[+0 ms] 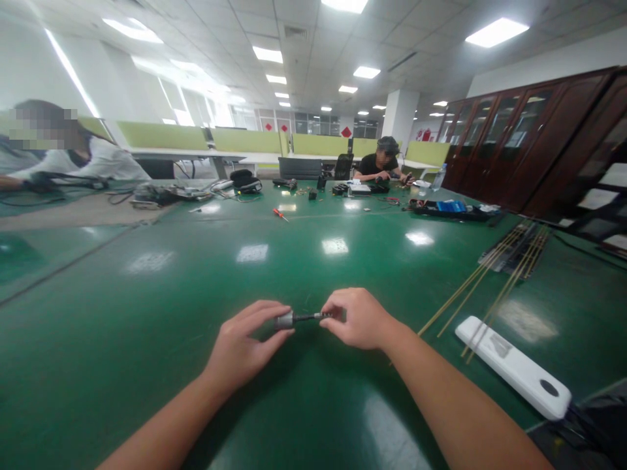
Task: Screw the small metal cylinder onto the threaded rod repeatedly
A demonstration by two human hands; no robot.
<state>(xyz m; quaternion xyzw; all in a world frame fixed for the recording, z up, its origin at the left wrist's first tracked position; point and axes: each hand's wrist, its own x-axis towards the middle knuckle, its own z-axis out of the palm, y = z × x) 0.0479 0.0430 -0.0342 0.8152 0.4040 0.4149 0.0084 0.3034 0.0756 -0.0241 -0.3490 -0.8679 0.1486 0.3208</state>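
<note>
Between thumb and fingers, my left hand (247, 343) grips a small grey motor-like cylinder (285, 320). A thin dark lead or stem (307, 317) runs from its right end across to my right hand (360, 318). There the thumb and forefinger pinch the small, ridged, connector-like end (324, 316) of that lead; the fingers partly cover it. Both hands are held just above the green table (274, 411), and the lead looks straight between them. Whether it is a cable or a rigid shaft is too small to tell.
A white elongated device (514, 365) lies at right, with several thin yellowish rods (470, 287) across it. A red screwdriver (280, 214) lies farther off. Tools, cables and a dark tray (450, 210) line the far edge. One person (385, 163) sits opposite, another (73, 150) at left.
</note>
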